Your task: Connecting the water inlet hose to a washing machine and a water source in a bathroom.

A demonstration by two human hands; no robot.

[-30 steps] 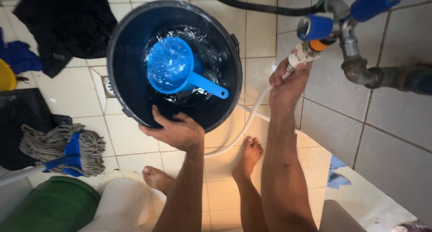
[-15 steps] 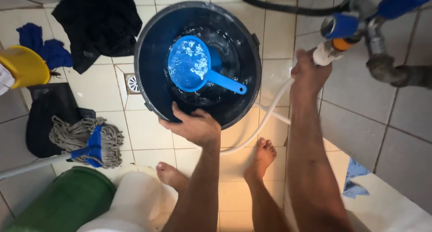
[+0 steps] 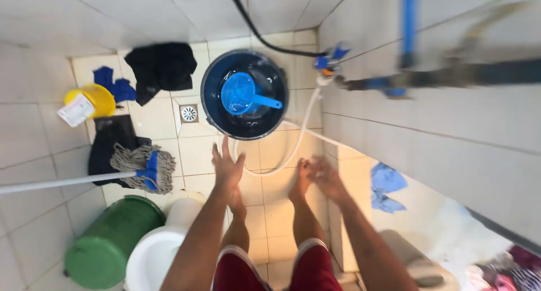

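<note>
Your left hand (image 3: 227, 168) and right hand (image 3: 326, 178) hang open and empty, just short of the black bucket (image 3: 245, 101); it holds water, with the blue scoop (image 3: 242, 95) floating inside.

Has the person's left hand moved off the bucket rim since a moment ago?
Yes. The left hand has let go and pulled back from the dark bucket, now open above the floor tiles.

A bucket (image 3: 245, 102) stands at upper centre with a dipper (image 3: 241, 93) in it. A floor drain (image 3: 189, 113) lies just left of it, a mop (image 3: 143, 168) at centre left, and a toilet (image 3: 163, 243) at lower left, with a bin (image 3: 107, 248) beside it.
</note>
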